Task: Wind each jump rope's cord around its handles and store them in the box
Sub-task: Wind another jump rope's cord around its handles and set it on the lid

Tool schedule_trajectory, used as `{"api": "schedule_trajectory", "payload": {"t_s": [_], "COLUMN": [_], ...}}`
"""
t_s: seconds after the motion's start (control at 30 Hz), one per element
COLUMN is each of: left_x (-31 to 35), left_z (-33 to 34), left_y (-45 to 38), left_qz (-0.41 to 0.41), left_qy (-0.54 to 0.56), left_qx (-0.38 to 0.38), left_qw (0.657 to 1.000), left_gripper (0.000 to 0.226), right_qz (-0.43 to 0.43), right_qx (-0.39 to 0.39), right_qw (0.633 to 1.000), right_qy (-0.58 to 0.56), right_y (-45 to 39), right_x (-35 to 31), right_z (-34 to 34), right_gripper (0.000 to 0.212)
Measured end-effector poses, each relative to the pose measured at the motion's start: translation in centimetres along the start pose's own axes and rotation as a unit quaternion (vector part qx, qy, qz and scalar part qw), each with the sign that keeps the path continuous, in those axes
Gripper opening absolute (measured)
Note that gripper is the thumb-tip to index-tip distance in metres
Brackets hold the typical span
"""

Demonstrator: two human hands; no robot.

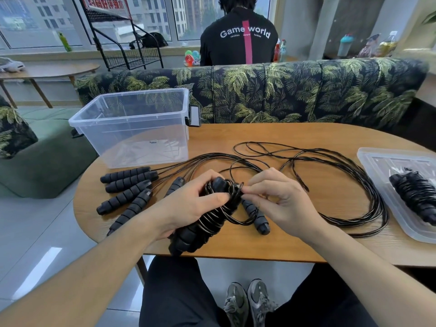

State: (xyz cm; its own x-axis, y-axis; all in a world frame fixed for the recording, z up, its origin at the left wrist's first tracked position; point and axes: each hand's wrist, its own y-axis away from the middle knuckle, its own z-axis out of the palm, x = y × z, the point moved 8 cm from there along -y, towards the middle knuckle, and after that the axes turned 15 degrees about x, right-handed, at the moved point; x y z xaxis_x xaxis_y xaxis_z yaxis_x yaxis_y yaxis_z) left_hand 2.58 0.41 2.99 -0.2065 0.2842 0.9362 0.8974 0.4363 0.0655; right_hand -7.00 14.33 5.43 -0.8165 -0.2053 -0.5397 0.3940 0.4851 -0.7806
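Note:
My left hand grips a pair of black foam handles with black cord wound round them, held just above the table's front edge. My right hand pinches the cord's end at the top of that bundle. Several more black handles lie fanned out on the left of the wooden table. Their loose cords loop across to the right. A clear plastic box stands open at the back left, with nothing visible inside. One wound rope lies on the box lid at the right.
A leaf-print sofa runs behind the table, and a person in a black shirt sits beyond it, facing away. One handle lies under my right hand. A green ottoman is at the left. My knees and shoes show below the table edge.

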Motion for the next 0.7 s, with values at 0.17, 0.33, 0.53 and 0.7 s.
{"api": "schedule_trajectory", "payload": {"t_s": [0.17, 0.33, 0.53, 0.7], "left_x": [1.2, 1.3, 1.9, 2.0], "left_z": [0.3, 0.6, 0.9, 0.6], "left_y": [0.1, 0.2, 0.4, 0.3], "left_qz": [0.062, 0.064, 0.085, 0.092], "left_qy": [-0.09, -0.137, -0.172, -0.164], "left_qx": [-0.013, -0.021, 0.018, 0.043], "left_qw": [0.994, 0.988, 0.981, 0.981], "left_gripper": [0.015, 0.016, 0.016, 0.023], "right_qz": [0.18, 0.275, 0.225, 0.097], "right_qx": [-0.007, -0.004, -0.014, -0.014], "right_qw": [0.974, 0.945, 0.964, 0.994], "right_qy": [-0.134, -0.176, -0.141, -0.048], "right_y": [-0.1, 0.0, -0.3, -0.7], "right_x": [1.2, 1.6, 1.0, -0.7], "right_z": [0.2, 0.4, 0.0, -0.3], "right_gripper": [0.005, 0.007, 0.034, 0.027]}}
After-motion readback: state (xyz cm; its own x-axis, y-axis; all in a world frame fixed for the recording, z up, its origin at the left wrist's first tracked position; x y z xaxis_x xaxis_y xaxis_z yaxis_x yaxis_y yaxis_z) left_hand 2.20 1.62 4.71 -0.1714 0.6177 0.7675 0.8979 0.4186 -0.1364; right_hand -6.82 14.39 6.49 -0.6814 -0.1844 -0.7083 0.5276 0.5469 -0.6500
